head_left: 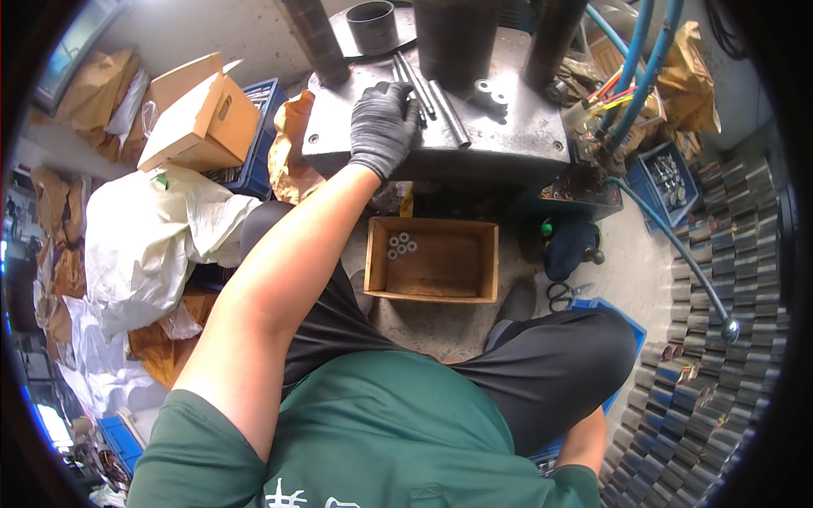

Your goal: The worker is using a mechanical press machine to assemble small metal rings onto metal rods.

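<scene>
My left hand (384, 127), in a dark grey knit glove, lies on the near left part of a steel machine bed (525, 140). Its fingers curl over a thin metal rod (397, 69), whose middle they partly cover. Beside it are another slim rod (417, 83) and a thicker metal tube (450, 114) slanting toward the front edge. Two small ring-shaped parts (499, 98) rest farther right on the bed. My right forearm (583, 442) drops down beside my right thigh, and the hand itself is hidden.
Between my feet stands a wooden box (432, 296) with several small rings (401, 245). Thick steel columns (457, 42) rise behind the rods. A cardboard box (190, 127) and white sack (135, 245) crowd the left. Blue hoses (637, 59), a parts bin (665, 182) and stacked metal pieces (720, 372) are right.
</scene>
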The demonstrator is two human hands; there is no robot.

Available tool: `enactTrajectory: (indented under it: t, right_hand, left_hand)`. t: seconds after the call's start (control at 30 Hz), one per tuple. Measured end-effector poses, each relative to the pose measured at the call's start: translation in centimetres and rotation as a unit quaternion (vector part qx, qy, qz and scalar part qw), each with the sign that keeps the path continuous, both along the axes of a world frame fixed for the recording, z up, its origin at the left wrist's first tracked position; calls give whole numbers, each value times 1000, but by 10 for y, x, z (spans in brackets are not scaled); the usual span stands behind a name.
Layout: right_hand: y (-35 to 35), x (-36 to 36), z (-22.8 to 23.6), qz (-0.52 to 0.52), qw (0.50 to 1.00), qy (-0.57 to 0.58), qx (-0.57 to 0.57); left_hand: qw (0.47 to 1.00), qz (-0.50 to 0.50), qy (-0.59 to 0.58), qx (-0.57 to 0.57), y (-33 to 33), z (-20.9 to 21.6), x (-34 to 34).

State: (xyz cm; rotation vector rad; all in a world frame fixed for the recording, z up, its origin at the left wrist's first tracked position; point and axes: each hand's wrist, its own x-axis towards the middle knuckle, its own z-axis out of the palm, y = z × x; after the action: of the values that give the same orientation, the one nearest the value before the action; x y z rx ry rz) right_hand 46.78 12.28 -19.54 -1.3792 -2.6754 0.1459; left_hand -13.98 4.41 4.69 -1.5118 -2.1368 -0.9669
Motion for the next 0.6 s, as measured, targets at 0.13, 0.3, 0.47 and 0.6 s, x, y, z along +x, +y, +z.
enactTrajectory:
  t: [0.13,0.3,0.47,0.6]
  right_hand:
    - [14,-4,30,12,997,-13,-75]
    - [25,-13,77,13,985,-36,-169]
    - [16,-22,127,-5,963,-56,-264]
    - [10,-35,178,-22,942,-72,-327]
  left_hand:
    - [1000,5,-8,1,-6,4,1]
    - [999,-7,-14,39,-3,3,2]
    - [999,-18,-15,43,-2,5,2]
    - [997,-37,-35,60,-6,9,0]
